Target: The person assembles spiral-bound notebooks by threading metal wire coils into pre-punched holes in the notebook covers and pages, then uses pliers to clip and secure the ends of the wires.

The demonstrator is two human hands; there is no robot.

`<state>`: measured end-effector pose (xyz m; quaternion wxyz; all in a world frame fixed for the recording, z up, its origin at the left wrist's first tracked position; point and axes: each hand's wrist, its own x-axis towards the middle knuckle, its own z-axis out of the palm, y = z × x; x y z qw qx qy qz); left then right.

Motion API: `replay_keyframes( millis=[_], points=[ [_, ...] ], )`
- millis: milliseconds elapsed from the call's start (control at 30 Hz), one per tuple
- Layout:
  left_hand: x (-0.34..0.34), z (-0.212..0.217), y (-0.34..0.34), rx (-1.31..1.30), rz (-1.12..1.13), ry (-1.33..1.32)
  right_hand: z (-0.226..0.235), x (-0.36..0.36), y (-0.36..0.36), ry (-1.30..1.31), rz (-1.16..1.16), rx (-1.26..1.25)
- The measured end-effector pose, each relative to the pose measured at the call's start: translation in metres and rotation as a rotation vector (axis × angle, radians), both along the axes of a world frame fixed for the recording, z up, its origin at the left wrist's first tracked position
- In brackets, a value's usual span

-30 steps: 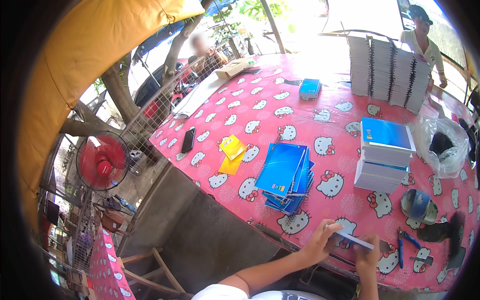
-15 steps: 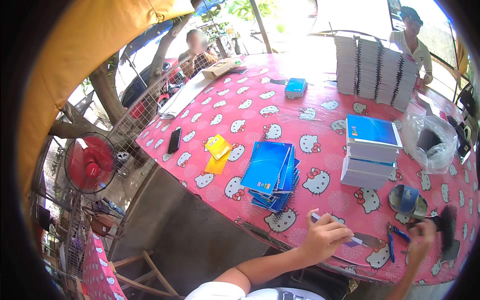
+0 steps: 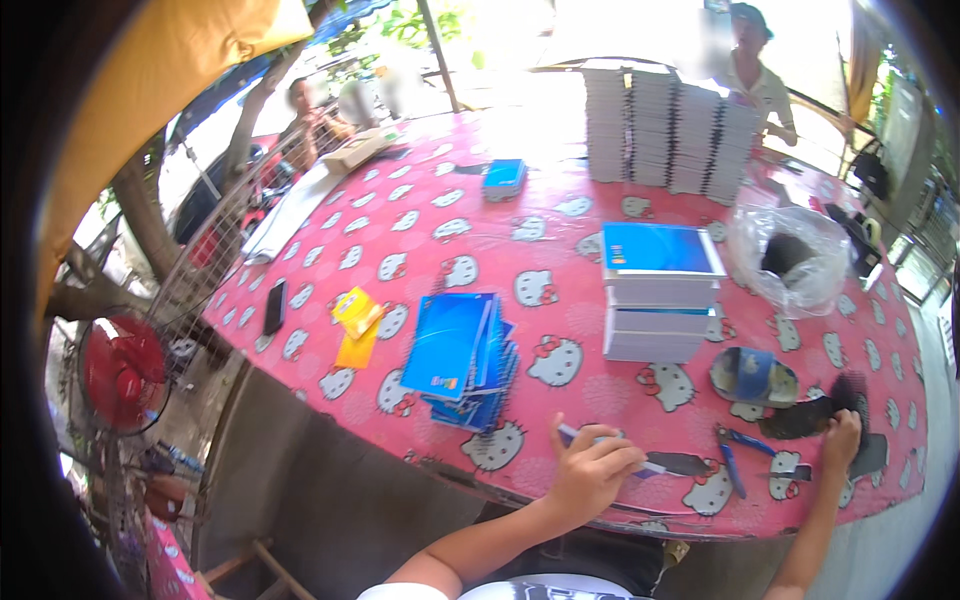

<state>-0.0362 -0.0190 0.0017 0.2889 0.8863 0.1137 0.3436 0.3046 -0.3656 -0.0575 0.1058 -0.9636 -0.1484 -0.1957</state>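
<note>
My left hand (image 3: 598, 474) is closed round a thin white-and-purple booklet (image 3: 652, 468), seen almost edge-on at the table's front edge. My right hand (image 3: 842, 438) reaches down at a dark mesh-like bundle (image 3: 850, 394), perhaps binding coils, on the right of the table. Its fingers are drawn together; what they pinch is too small to make out. Between the hands lie blue-handled pliers (image 3: 730, 462). A blue-strapped sandal (image 3: 755, 377) rests just beyond, beside a black flat piece (image 3: 797, 418). Left of my left hand is a loose pile of blue spiral notebooks (image 3: 450, 345).
White pages topped by a blue cover (image 3: 660, 249) stand mid-table, with tall bound stacks (image 3: 655, 130) behind. A clear plastic bag (image 3: 790, 262) sits to their right. Yellow booklets (image 3: 358, 325) and a phone (image 3: 274, 308) lie at left. Two people are beyond the table.
The view has swung to the right, so the table appears further left. My right hand has gone from beside the pliers down to the dark bundle. My left hand keeps the booklet.
</note>
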Motion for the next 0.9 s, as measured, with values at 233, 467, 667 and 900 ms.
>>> replay_keyframes(
  millis=[233, 467, 667, 900],
  points=[
    [0.004, 0.008, 0.000, -0.027, -0.029, 0.007, 0.025, 0.006, -0.001, -0.063, 0.112, 0.094],
    [0.005, 0.005, -0.001, -0.009, -0.004, -0.006, 0.085, -0.072, 0.074, 0.030, 0.230, 0.232],
    [-0.002, 0.005, 0.004, -0.001, -0.026, -0.020, 0.090, -0.176, 0.165, 0.331, 0.693, 0.514],
    [-0.001, 0.003, 0.001, -0.047, -0.033, -0.090, 0.092, -0.223, 0.203, 0.619, 0.752, 0.745]
  ],
)
